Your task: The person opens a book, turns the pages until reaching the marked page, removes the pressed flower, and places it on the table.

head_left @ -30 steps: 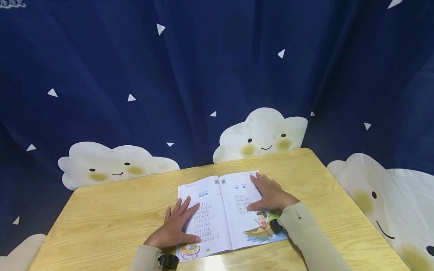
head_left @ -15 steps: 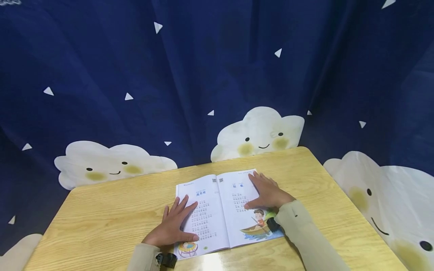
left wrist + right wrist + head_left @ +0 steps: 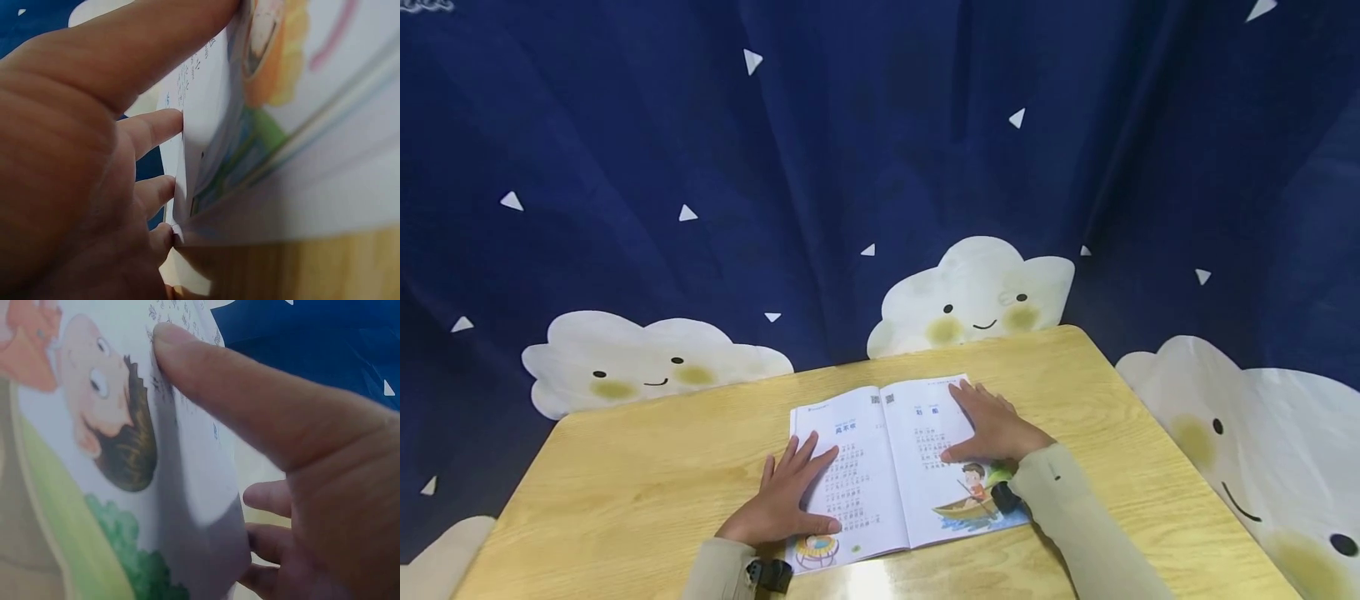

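An open book (image 3: 868, 467) lies flat on the wooden table, printed text on both pages and a drawing of a child in a boat at the lower right. Across the left page's outer edge rests my left hand (image 3: 782, 500), fingers spread and thumb on the paper. My right hand (image 3: 996, 429) lies over the right page's outer edge, its thumb on the text. In the left wrist view the left thumb (image 3: 156, 44) and fingertips touch the page. The right wrist view shows the right thumb (image 3: 219, 381) against the page, with the other fingers at its edge.
The light wooden table (image 3: 647, 483) extends on both sides of the book. Behind it hangs a dark blue curtain (image 3: 820, 167) with white triangles and smiling clouds. A black strap camera (image 3: 769, 575) sits on the left wrist, another black device (image 3: 1004, 497) on the right.
The whole head view has shifted slightly, so book and table sit a little further left and up than a second ago. Both hands keep their places on the pages.
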`<state>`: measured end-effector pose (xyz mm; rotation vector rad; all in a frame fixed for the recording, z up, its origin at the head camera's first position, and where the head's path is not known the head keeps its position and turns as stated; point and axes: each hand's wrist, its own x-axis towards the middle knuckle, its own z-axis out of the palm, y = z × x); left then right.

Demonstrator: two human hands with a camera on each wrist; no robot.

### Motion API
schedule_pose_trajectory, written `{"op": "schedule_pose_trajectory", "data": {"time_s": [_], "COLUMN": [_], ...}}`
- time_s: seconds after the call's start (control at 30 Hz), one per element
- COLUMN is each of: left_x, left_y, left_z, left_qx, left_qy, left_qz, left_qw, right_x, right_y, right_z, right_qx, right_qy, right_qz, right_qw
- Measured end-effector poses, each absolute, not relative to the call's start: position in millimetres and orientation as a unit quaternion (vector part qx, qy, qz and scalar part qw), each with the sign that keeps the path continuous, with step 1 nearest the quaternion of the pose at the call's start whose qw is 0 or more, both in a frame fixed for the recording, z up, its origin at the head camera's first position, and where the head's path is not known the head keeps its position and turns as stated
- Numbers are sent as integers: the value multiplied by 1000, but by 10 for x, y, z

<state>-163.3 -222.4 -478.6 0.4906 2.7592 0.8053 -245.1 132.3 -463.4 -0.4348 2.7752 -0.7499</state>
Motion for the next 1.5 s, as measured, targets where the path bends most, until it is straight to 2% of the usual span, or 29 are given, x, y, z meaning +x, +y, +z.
{"op": "schedule_pose_trajectory", "data": {"time_s": [0.33,0.63,0.87,1.5], "left_x": [-1664,-1664,-1662,-1644], "left_y": [-2240,-2247,-2242,-2234], "left_z": [-4781,-4780,-4770,-4751], "left_qx": [177,185,187,177], "left_qy": [940,937,936,934], "left_qz": [270,275,276,287], "left_qw": [114,110,109,117], "right_x": [-2475,-2470,-2480,-2486], "right_y": [1374,1372,1351,1281], "right_z": [-4608,-4600,-4583,-4582], "right_qx": [-175,-147,-165,-176], "right_qy": [935,921,926,912], "right_qz": [-279,-323,-306,-335], "right_qw": [133,160,148,160]}}
